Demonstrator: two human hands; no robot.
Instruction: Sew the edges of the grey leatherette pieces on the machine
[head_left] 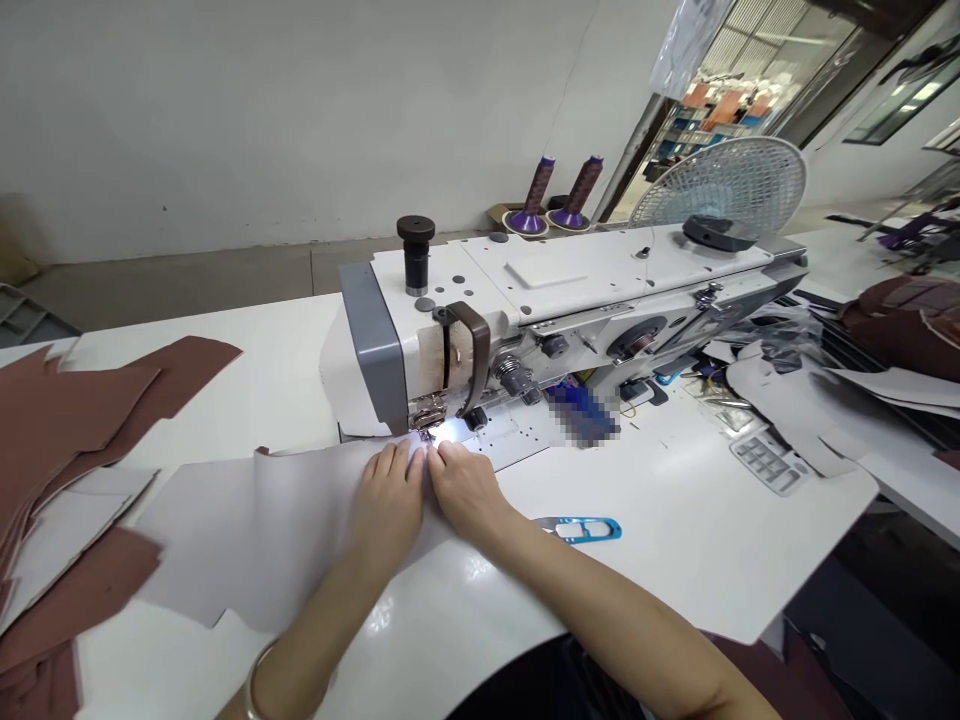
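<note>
In the head view, a pale sheet [217, 520] reaches the needle end of the machine [480, 270] and spreads out to its left. The left hand [388, 505] rests on the sheet just before the machine, palm down, fingers slightly bent. The right hand [466, 490] is beside it, fingers curled; whether they pinch the sheet, I cannot tell. Snips [613, 528] lie in front of the machine, brown pieces [75, 415] well to its left.

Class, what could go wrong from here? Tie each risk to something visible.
The left hand and right hand sit close to the lit needle area of the white-and-grey sewing machine; a fingertip might get caught.

The broad pale-grey sheet reaches near overlapping flat brown pieces and could snag.

Blue-handled snips lie near the right forearm, which might knock them.
</note>
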